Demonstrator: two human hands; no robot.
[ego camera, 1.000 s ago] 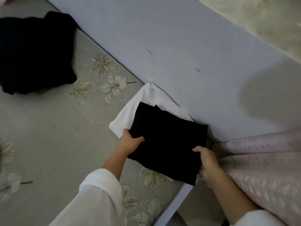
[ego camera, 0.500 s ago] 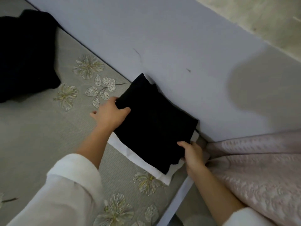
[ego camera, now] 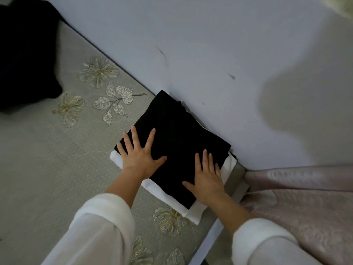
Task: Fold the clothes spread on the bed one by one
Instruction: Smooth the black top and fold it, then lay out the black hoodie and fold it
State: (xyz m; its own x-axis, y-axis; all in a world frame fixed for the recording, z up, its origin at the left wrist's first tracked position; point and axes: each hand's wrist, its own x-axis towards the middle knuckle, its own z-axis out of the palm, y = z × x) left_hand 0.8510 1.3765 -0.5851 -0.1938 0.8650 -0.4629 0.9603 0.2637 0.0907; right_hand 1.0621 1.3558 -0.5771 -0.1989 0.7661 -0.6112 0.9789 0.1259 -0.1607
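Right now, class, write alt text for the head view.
Both hands, left and right, press flat on a folded black garment stacked on a folded white one, on a bed beside a wall. Another black garment lies at the upper left.

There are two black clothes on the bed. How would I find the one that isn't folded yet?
Start at the grey bed cover with the leaf and flower print, and follow the pale wall up to the top left corner of the picture. The loose black garment lies there in a rumpled heap. Unlike the folded black garment, it has no white cloth beneath it and no hands on it.
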